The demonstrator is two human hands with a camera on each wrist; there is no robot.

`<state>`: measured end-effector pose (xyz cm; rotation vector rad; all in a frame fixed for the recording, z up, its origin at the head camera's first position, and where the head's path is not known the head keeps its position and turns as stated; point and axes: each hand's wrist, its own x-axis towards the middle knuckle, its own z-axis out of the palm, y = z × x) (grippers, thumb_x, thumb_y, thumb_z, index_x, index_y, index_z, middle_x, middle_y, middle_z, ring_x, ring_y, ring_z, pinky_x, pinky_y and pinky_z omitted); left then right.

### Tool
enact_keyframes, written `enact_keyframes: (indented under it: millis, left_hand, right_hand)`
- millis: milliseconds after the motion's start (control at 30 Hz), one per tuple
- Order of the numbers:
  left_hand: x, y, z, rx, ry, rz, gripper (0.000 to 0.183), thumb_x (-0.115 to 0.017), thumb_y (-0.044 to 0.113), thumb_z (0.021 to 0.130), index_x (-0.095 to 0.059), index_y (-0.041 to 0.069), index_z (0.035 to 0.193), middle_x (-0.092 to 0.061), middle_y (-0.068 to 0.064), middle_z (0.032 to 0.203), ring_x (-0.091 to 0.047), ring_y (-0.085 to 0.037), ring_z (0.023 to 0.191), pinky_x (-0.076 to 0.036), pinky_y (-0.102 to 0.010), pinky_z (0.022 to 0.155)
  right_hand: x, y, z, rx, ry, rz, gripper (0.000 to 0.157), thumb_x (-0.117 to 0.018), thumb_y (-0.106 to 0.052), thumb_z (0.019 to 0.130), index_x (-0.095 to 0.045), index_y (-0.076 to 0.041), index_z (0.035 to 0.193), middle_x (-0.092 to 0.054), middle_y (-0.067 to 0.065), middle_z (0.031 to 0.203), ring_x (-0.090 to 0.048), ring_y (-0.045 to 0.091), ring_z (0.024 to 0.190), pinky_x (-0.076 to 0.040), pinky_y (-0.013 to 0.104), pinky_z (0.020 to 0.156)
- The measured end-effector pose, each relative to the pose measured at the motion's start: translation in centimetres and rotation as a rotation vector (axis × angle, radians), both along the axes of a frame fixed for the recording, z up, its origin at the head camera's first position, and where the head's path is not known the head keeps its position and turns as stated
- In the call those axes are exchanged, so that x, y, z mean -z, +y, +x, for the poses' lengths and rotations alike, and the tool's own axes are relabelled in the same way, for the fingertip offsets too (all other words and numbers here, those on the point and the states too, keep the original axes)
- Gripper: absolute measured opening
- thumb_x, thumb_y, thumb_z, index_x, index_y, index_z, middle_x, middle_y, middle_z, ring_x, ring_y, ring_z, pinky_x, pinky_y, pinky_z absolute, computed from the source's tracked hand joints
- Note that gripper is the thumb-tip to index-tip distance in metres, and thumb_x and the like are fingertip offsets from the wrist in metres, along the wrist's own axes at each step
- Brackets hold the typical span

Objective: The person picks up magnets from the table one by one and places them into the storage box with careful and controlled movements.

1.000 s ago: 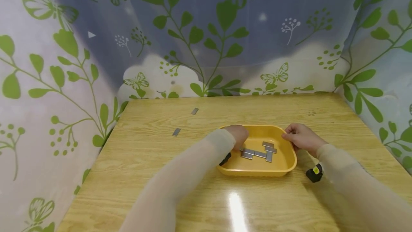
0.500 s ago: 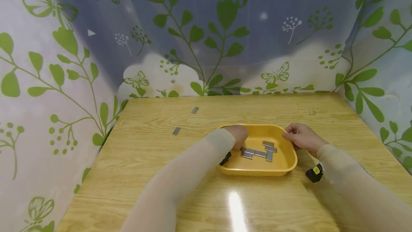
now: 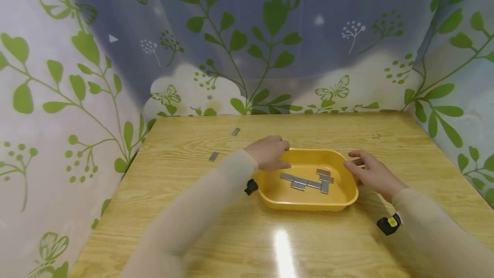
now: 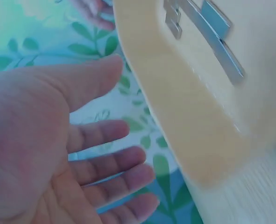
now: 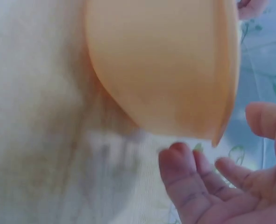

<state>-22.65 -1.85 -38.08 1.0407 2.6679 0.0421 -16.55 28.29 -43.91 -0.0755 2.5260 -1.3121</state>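
Observation:
A yellow plastic tray [image 3: 308, 206] stands on the wooden table, with several small flat grey metal pieces [image 3: 299, 180] joined in a zigzag on its floor. My left hand [image 3: 269, 153] hovers over the tray's far left corner, thumb and fingers spread, holding nothing. In the left wrist view its palm [image 4: 25, 140] faces the camera, beside the tray wall. My right hand [image 3: 373, 174] is at the tray's right end, fingers parted around the rim corner. The right wrist view shows a gap between its fingertips [image 5: 177, 161] and the tray [image 5: 161, 70].
Two more grey metal pieces lie on the table left of the tray, one nearer [image 3: 213, 156] and one farther back [image 3: 236, 131]. A leaf-patterned curtain [image 3: 270, 55] encloses the table [image 3: 185, 140] at the back and sides.
My left hand has risen out of the tray and moved left, its fingers opening. A grey piece it had covered now shows at the row's left end. My right hand has loosened from the rim.

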Motion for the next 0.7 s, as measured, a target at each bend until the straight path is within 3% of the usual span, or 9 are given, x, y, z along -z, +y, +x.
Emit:
enact_keyframes:
  millis: [100,233,367,533,700]
  left_hand:
    - [0.4,-2.6,0.9,-0.085,-0.015,0.065,0.070,-0.057,0.051,0.092,-0.039,0.008,0.145,-0.042,-0.011,0.144,-0.041,-0.025,0.131,-0.035,-0.036,0.107]
    - [2.4,-5.5,2.4,-0.160,-0.070,0.155,0.087,-0.055,0.058,0.090,-0.021,0.008,0.153,-0.023,-0.012,0.156,-0.025,-0.027,0.142,-0.026,-0.041,0.112]
    - [4.8,-7.0,3.9,-0.126,-0.097,0.245,0.095,-0.049,0.065,0.089,-0.011,0.008,0.154,-0.011,-0.010,0.159,-0.016,-0.026,0.145,-0.020,-0.040,0.114]
    - [6.8,-7.7,5.1,-0.081,-0.055,0.303,0.094,-0.037,0.070,0.091,-0.013,0.005,0.154,-0.003,-0.008,0.160,-0.008,-0.024,0.146,-0.015,-0.039,0.115]
    - [7.7,-8.1,5.5,-0.135,-0.026,0.347,0.093,-0.035,0.071,0.091,-0.010,0.007,0.154,-0.001,-0.003,0.160,-0.004,-0.021,0.147,-0.012,-0.038,0.116]
  right_hand:
    - [0.3,-0.1,1.7,-0.002,0.039,-0.011,0.080,-0.046,-0.046,0.100,-0.006,-0.002,0.152,-0.032,0.033,0.140,-0.048,0.046,0.118,-0.053,0.046,0.083]
    - [1.1,-0.4,3.6,-0.008,0.059,-0.010,0.083,-0.045,-0.045,0.100,0.006,-0.006,0.153,-0.027,0.036,0.144,-0.046,0.048,0.121,-0.051,0.047,0.085]
    - [1.9,-0.9,4.6,-0.013,0.118,0.066,0.080,-0.042,-0.042,0.102,0.006,-0.003,0.153,-0.027,0.039,0.143,-0.046,0.051,0.120,-0.048,0.053,0.089]
    - [2.7,-1.7,4.7,-0.017,0.213,0.118,0.073,-0.038,-0.037,0.104,0.002,0.003,0.151,-0.029,0.040,0.141,-0.042,0.053,0.122,-0.039,0.061,0.095]
    - [3.0,-2.0,3.5,-0.023,0.227,0.106,0.067,-0.032,-0.035,0.106,0.002,0.000,0.152,-0.020,0.036,0.149,-0.027,0.053,0.132,-0.028,0.064,0.101]
